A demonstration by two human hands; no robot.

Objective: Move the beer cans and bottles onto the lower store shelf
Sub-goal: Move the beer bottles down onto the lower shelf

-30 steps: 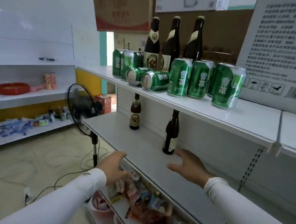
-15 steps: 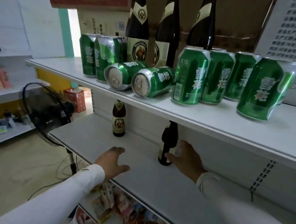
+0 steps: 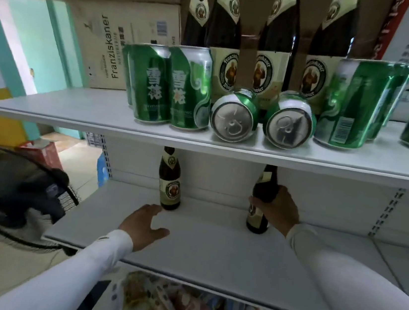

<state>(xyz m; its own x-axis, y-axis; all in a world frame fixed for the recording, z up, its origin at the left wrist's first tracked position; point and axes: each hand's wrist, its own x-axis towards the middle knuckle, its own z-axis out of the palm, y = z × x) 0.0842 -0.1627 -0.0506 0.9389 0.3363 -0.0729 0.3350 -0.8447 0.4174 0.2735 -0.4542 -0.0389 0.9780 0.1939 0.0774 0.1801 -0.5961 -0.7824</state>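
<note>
Upper shelf (image 3: 74,109): four tall dark bottles (image 3: 225,27) stand at the far side. Green cans number at least six in view: two lying cans (image 3: 234,114) with their ends facing near, and at least four upright cans (image 3: 153,83), some partly hidden. Lower shelf (image 3: 211,249): two brown bottles (image 3: 169,184). Two hands (image 3: 146,225) reach in. One fan (image 3: 10,197) stands left.

Green cans (image 3: 155,86) with silver tops, dark brown bottles (image 3: 169,180) bearing cream labels, white shelf (image 3: 211,249).

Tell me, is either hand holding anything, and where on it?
The right hand grips the dark glass beer bottle around its body on the lower white shelf. The left hand holds nothing.
</note>
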